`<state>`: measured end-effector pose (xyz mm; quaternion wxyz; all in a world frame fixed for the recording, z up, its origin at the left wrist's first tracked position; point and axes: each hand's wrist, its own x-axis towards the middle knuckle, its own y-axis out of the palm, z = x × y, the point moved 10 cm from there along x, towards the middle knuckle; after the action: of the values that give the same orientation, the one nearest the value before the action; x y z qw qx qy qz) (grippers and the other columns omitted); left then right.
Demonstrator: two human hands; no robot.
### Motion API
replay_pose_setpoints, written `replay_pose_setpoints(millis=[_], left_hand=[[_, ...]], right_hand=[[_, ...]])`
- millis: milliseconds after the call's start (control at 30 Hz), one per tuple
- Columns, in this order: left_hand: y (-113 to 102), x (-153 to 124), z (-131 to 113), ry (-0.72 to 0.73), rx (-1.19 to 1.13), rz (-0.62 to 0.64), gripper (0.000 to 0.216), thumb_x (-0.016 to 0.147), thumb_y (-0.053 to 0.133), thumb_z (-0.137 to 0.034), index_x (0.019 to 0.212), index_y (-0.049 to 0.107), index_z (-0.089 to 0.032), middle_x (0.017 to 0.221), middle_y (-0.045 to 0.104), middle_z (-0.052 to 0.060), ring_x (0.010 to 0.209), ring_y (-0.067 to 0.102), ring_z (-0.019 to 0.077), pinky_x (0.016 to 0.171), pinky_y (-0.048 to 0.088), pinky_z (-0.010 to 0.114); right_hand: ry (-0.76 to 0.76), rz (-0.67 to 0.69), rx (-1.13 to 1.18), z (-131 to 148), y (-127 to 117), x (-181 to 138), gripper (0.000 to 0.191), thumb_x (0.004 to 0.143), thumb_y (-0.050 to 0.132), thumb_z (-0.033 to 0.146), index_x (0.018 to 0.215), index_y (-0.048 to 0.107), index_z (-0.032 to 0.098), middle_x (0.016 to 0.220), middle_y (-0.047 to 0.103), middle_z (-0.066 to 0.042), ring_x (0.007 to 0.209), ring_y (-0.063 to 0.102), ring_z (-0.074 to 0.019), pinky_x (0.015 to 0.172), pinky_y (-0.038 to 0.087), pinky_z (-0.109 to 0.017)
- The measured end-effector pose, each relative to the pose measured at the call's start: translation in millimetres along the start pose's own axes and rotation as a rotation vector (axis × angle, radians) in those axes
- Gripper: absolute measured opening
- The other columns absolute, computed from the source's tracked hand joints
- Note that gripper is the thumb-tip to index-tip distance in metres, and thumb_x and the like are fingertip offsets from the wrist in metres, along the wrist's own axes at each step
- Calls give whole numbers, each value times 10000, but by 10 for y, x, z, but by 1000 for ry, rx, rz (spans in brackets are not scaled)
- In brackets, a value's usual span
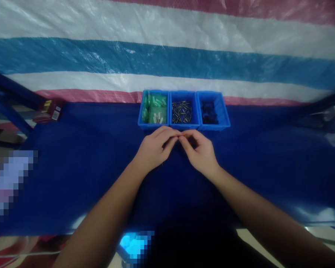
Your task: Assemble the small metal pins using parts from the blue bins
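Head view. We take the middle blue plastic bin (184,111) as landmark; it holds small dark and brass-coloured metal pins. Touching it on one side is the blue plastic bin with pale green parts (153,110); touching it on the other is the blue plastic bin with small black parts (213,111). All three stand in a row on the dark blue cloth-covered bench (72,167).

Just in front of the middle bin, our left hand (155,149) and right hand (200,152) meet fingertip to fingertip above the bench. Left grip: thumb and forefinger pinched nearly closed, the other fingers curled under. Right grip: likewise pinched, thumb against forefinger. The two pinches touch one another at a point level with the middle bin's near wall. If a part sits between the fingertips it is too small and too dark to make out; we cannot tell what either grip holds.

Well to the green-parts side of the landmark, at the bench's far corner, lies a small dark red printed box (48,110).
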<state>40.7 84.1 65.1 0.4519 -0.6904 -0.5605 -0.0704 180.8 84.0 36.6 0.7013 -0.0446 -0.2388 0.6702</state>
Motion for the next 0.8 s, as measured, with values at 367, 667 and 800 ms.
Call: replay_pose_setpoints(millis=[367, 667, 800], left_hand=[[33, -36, 88, -70, 72, 20, 201, 961, 596, -189, 1145, 674, -198, 1017, 745, 33, 887, 712, 138, 824, 577, 253], [31, -20, 68, -48, 2, -3, 172, 935, 616, -173, 1092, 679, -203, 973, 727, 25, 741, 652, 103, 699, 553, 227], [43, -20, 65, -55, 24, 26, 181, 960, 589, -188, 1116, 680, -200, 1005, 736, 34, 805, 678, 119, 761, 562, 245]], right_hand=[[-39, 22, -49, -25, 51, -16, 114, 946, 613, 285, 969, 696, 210, 926, 729, -49, 807, 678, -180, 695, 547, -313], [-44, 0, -54, -26, 17, 21, 170, 960, 602, 320, 881, 689, 196, 852, 722, -39, 713, 637, -159, 647, 506, -296], [-60, -12, -27, -15, 8, 18, 131, 944, 619, 307, 937, 695, 200, 880, 724, -40, 758, 658, -166, 667, 525, -298]])
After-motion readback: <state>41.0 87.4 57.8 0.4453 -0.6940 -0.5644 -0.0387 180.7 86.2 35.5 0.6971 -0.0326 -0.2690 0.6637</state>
